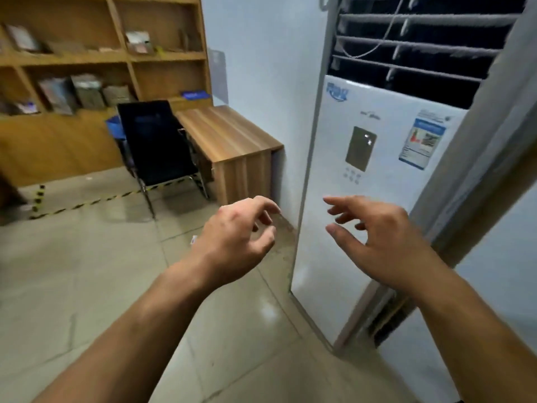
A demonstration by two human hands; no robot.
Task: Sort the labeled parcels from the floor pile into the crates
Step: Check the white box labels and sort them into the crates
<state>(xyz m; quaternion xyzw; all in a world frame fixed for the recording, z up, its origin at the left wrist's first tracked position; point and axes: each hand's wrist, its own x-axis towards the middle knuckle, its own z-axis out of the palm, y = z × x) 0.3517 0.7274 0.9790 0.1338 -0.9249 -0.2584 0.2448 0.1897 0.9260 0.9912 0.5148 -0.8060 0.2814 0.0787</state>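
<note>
Office floor (87,286), AC unit (383,181) ahead; left hand (232,237) & right hand (383,242) loosely curled, holding nothing.

Tiled floor (72,271) under chair (158,146), desk (229,135), air conditioner (334,158) (striped tape (87,202) too)

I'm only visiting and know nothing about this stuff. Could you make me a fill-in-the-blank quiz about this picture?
1. The left hand and the right hand both hold ____.
2. The chair beside the desk is ____ in colour.
3. The tall air conditioner behind the right hand is ____ in colour.
4. The striped tape on the floor is black and ____.
Missing words: nothing; black; white; yellow.
</note>
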